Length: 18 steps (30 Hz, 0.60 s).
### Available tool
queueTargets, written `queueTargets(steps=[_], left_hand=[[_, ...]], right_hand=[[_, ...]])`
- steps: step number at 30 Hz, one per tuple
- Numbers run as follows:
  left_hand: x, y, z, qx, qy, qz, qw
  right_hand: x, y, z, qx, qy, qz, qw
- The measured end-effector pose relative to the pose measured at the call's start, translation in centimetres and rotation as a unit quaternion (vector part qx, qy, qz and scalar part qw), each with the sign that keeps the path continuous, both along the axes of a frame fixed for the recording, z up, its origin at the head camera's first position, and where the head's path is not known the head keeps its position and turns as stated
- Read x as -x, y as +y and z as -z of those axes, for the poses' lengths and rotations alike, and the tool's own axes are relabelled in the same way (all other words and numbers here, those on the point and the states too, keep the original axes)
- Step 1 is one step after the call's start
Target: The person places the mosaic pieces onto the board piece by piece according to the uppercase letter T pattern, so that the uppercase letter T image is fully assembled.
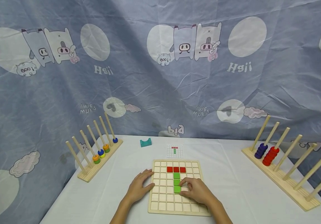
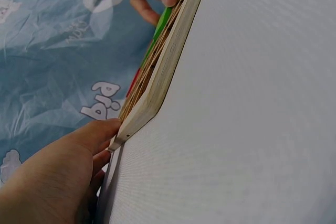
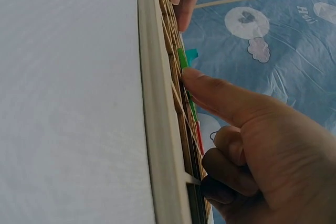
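A square wooden grid board point(image 1: 160, 212) lies on the white table. Three red tiles point(image 1: 176, 169) form a row near its top, and three green tiles point(image 1: 176, 175) run down from the middle one. The thumb and index finger of my right hand point(image 1: 198, 190) pinch the lowest green tile point(image 1: 177, 189), which sits in its cell; the thumb tip is at that tile in the right wrist view point(image 3: 183, 59). My left hand point(image 1: 139, 185) rests its outstretched fingers and thumb on the board's left edge. In the left wrist view these left fingertips point(image 2: 113, 127) touch the frame's corner.
Behind the board lies a printed pattern card point(image 1: 174, 151) with a matching red-and-green T. A teal curved block point(image 1: 145, 142) sits farther back. Wooden peg racks with beads stand at left point(image 1: 87, 176) and right point(image 1: 284, 186). A patterned cloth point(image 1: 138, 87) hangs behind the table.
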State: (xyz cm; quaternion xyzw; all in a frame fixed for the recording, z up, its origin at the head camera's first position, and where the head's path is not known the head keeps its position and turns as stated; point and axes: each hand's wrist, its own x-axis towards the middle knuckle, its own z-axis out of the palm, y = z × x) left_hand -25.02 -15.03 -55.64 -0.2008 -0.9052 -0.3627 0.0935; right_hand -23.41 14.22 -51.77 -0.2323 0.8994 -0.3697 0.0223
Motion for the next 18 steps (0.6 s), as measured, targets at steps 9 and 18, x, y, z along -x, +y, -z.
queueTargets(steps=[9, 18], left_hand=[[0.0, 0.1, -0.1, 0.0, 0.007, 0.004, 1.0], [-0.3, -0.6, 0.1, -0.022, -0.021, -0.014, 0.9995]], right_hand=[[0.0, 0.1, 0.0, 0.007, -0.001, -0.001, 1.0], [0.1, 2.1, -0.7, 0.049, -0.016, 0.03, 0.9982]])
